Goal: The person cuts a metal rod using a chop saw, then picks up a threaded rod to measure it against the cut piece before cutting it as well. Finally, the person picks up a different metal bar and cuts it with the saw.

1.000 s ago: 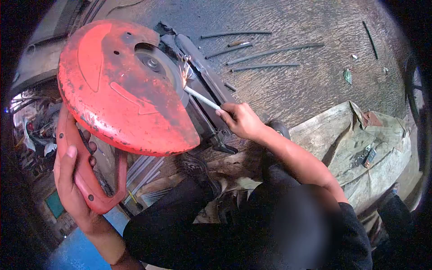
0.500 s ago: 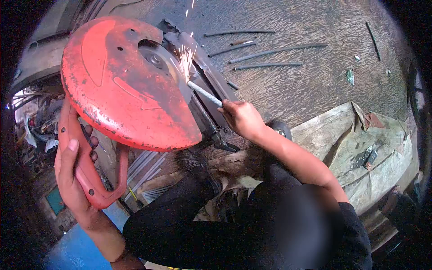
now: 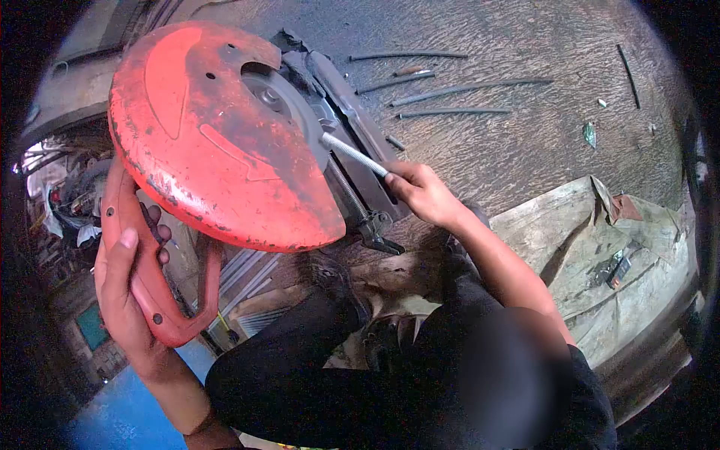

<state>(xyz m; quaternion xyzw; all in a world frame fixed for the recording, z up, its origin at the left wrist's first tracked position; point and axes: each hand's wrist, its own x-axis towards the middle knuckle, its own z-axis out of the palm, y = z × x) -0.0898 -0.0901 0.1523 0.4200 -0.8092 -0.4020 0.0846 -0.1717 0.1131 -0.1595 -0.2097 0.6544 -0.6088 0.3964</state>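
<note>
The red guard (image 3: 225, 150) of a cut-off saw fills the upper left, scuffed and blackened, with part of the grey disc (image 3: 289, 101) showing at its edge. My left hand (image 3: 131, 289) is wrapped round the saw's red handle (image 3: 150, 292). Between the fingers of my right hand (image 3: 420, 191) is a threaded metal rod (image 3: 356, 156), its far end beside the disc's edge. Whether rod and disc touch is hard to tell. Under the rod lies the saw's dark base with its clamp screw (image 3: 346, 193).
Several dark rods (image 3: 472, 91) lie on the textured ground beyond the saw. At the right a crumpled cloth sheet (image 3: 637, 277) is spread, with a small lighter-like object (image 3: 619, 271) on it. Pale metal bars (image 3: 251, 274) lie below the guard.
The sparks at the rod's end are gone. The whole view has shifted slightly, and the rod's tip now stands at the disc's edge without sparks.
</note>
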